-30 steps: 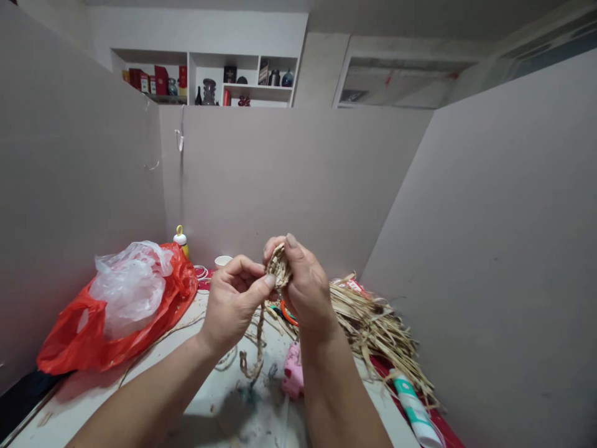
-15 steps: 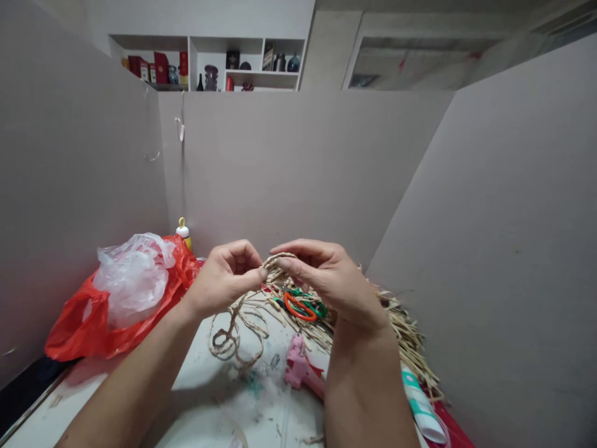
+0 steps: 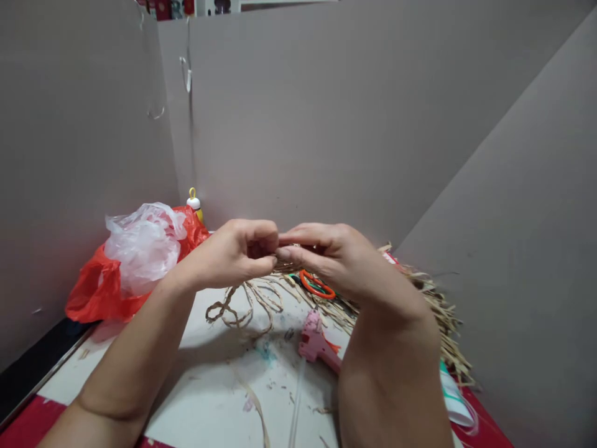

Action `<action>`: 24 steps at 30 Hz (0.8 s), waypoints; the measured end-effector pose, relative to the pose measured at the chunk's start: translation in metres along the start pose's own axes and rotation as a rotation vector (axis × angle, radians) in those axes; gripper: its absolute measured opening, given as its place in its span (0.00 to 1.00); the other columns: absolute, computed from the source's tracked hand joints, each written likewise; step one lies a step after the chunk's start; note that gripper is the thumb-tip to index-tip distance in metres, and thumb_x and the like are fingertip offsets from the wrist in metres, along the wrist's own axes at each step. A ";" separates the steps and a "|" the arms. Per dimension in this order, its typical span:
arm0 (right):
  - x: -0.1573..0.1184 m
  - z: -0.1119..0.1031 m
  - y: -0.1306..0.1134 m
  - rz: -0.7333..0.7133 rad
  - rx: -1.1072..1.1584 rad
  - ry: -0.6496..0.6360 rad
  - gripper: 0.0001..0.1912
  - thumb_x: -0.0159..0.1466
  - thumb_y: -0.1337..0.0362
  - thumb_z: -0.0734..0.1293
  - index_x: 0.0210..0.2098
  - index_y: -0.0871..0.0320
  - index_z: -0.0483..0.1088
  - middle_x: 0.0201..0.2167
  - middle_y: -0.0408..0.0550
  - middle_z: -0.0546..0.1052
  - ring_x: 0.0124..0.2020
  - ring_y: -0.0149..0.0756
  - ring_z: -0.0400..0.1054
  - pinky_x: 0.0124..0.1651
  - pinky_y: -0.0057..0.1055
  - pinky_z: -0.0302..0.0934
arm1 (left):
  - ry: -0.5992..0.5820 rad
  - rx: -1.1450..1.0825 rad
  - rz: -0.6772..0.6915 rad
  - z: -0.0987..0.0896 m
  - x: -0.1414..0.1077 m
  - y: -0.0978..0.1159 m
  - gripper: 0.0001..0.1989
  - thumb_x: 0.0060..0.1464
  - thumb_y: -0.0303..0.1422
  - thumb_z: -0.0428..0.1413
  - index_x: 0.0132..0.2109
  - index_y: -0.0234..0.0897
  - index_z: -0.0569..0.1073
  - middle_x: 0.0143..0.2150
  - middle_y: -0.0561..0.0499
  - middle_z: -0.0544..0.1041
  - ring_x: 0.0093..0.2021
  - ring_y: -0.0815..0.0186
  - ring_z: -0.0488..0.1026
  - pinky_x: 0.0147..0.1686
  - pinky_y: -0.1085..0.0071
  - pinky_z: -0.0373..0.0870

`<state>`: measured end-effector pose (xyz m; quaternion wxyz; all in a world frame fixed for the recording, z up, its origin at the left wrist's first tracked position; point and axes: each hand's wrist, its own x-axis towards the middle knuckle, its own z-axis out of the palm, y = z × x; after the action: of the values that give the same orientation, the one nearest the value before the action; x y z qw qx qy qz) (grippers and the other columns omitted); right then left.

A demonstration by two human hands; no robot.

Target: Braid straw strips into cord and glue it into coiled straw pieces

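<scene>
My left hand [image 3: 247, 254] and my right hand [image 3: 329, 252] meet above the table, fingertips almost touching. Both are closed in a pinch on a braided straw cord [image 3: 240, 308]. Most of the part between the fingers is hidden; a little woven straw shows under the right thumb. The cord's loose length hangs in loops below my left hand. Beneath my right hand lie orange-handled scissors [image 3: 317, 286], partly covered by it. A pink glue gun [image 3: 318, 342] rests on the table near my right forearm.
A red plastic bag [image 3: 96, 286] with a clear bag [image 3: 144, 246] stands at the left, a yellow-and-white bottle [image 3: 193, 204] behind it. Straw strands [image 3: 441, 317] are heaped at the right, beside a white-and-green roll [image 3: 454, 398]. Grey partitions [image 3: 298, 124] enclose the table [image 3: 209, 386].
The camera view has tipped downward, so the shelves have mostly left the frame. My hands have drawn closer together, and the cord between them is now mostly covered.
</scene>
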<state>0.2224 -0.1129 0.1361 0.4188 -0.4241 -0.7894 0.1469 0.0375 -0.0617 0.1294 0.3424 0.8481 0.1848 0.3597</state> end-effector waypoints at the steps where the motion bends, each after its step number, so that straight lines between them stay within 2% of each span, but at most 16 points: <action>1: 0.001 0.001 0.000 -0.001 0.011 -0.052 0.09 0.62 0.63 0.66 0.36 0.52 0.80 0.29 0.45 0.80 0.28 0.33 0.69 0.31 0.29 0.61 | -0.024 0.033 0.005 -0.001 0.000 -0.001 0.04 0.47 0.24 0.55 0.26 0.36 0.72 0.22 0.55 0.65 0.23 0.72 0.63 0.21 0.77 0.60; 5: 0.000 0.000 0.007 0.024 0.014 -0.133 0.10 0.61 0.65 0.66 0.35 0.53 0.80 0.25 0.42 0.78 0.25 0.31 0.67 0.29 0.27 0.58 | -0.100 0.108 0.016 -0.001 0.002 -0.007 0.05 0.48 0.25 0.53 0.27 0.36 0.70 0.23 0.55 0.65 0.24 0.71 0.63 0.23 0.77 0.61; 8: -0.001 -0.002 0.014 0.052 0.004 -0.156 0.09 0.60 0.64 0.67 0.38 0.53 0.80 0.25 0.42 0.77 0.24 0.30 0.65 0.27 0.27 0.56 | -0.076 0.115 0.031 0.000 0.006 -0.012 0.05 0.48 0.24 0.53 0.27 0.36 0.69 0.23 0.55 0.64 0.24 0.72 0.61 0.23 0.77 0.59; 11: 0.002 0.001 0.019 0.082 -0.027 -0.155 0.07 0.58 0.66 0.68 0.29 0.56 0.79 0.20 0.40 0.73 0.21 0.29 0.60 0.24 0.26 0.52 | -0.053 0.088 0.018 0.001 0.008 -0.017 0.05 0.48 0.25 0.55 0.26 0.35 0.69 0.22 0.56 0.63 0.23 0.73 0.60 0.22 0.78 0.57; 14: 0.006 0.007 0.022 0.107 -0.051 -0.169 0.12 0.58 0.66 0.67 0.19 0.58 0.75 0.14 0.38 0.64 0.18 0.26 0.51 0.21 0.26 0.44 | -0.063 0.031 -0.018 0.001 0.011 -0.020 0.04 0.47 0.27 0.57 0.26 0.35 0.70 0.21 0.56 0.63 0.23 0.73 0.61 0.21 0.78 0.57; 17: 0.008 0.006 0.026 0.154 0.013 -0.176 0.10 0.57 0.65 0.67 0.20 0.58 0.76 0.15 0.38 0.65 0.18 0.25 0.52 0.21 0.25 0.45 | -0.085 -0.140 -0.066 -0.001 0.019 -0.029 0.05 0.47 0.32 0.60 0.30 0.35 0.73 0.24 0.54 0.69 0.24 0.71 0.66 0.24 0.76 0.62; 19: 0.006 -0.002 0.029 0.192 0.031 -0.118 0.09 0.56 0.63 0.68 0.24 0.58 0.78 0.17 0.40 0.69 0.20 0.27 0.57 0.22 0.26 0.49 | -0.022 -0.244 -0.128 -0.004 0.026 -0.044 0.10 0.48 0.36 0.60 0.37 0.36 0.75 0.30 0.50 0.75 0.27 0.69 0.71 0.30 0.73 0.68; 20: 0.004 -0.007 0.030 0.213 0.029 -0.064 0.08 0.56 0.62 0.68 0.25 0.58 0.78 0.18 0.41 0.71 0.20 0.28 0.59 0.23 0.26 0.51 | 0.051 -0.243 -0.173 -0.005 0.030 -0.055 0.12 0.49 0.37 0.59 0.41 0.36 0.74 0.32 0.49 0.77 0.29 0.69 0.73 0.31 0.72 0.69; 22: -0.002 -0.019 0.031 0.249 0.021 0.065 0.08 0.55 0.60 0.70 0.25 0.58 0.79 0.19 0.43 0.74 0.22 0.30 0.62 0.24 0.28 0.54 | 0.228 0.015 -0.415 -0.007 0.035 -0.085 0.13 0.54 0.41 0.55 0.42 0.37 0.74 0.36 0.48 0.78 0.32 0.68 0.75 0.32 0.73 0.69; 24: -0.009 -0.031 0.029 0.283 0.045 0.175 0.09 0.53 0.58 0.72 0.26 0.58 0.79 0.21 0.46 0.76 0.23 0.32 0.65 0.26 0.29 0.56 | 0.271 0.155 -0.559 -0.007 0.036 -0.119 0.12 0.53 0.39 0.58 0.38 0.33 0.75 0.36 0.45 0.77 0.38 0.61 0.75 0.34 0.70 0.69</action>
<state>0.2651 -0.1067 0.1329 0.4704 -0.5329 -0.6787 0.1845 0.0485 0.0446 0.0649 0.3347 0.7324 0.4812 0.3465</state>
